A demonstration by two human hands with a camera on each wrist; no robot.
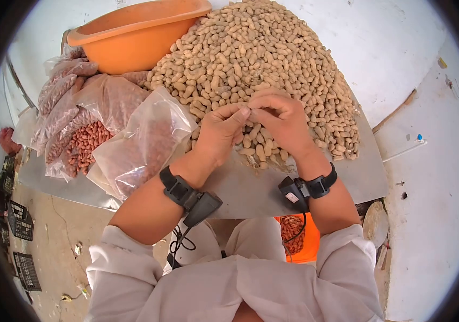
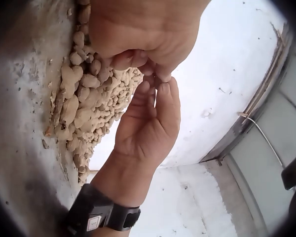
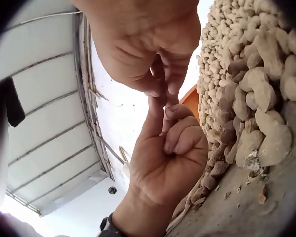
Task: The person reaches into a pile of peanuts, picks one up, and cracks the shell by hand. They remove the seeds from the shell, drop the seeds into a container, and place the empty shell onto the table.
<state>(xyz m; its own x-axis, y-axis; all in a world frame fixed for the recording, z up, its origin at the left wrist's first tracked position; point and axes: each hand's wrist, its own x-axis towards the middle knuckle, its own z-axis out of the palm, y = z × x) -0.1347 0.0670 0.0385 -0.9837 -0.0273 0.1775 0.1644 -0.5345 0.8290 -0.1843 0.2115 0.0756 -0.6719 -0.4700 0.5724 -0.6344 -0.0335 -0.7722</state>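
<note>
Over the near side of a big heap of unshelled peanuts, the left hand and right hand meet at their thumbs and fingertips. In the left wrist view, the left hand is above and the right hand below, tips together. The right wrist view shows the right hand above; the left hand has its outer fingers curled toward the palm. Whatever lies between the fingertips is hidden by the fingers and shadow, so a held peanut cannot be made out.
Left of the heap are an orange basin and clear plastic bags with reddish shelled peanuts. The grey tabletop ends before the person's lap. Below it stands an orange container holding reddish pieces. Black crates lie on the floor.
</note>
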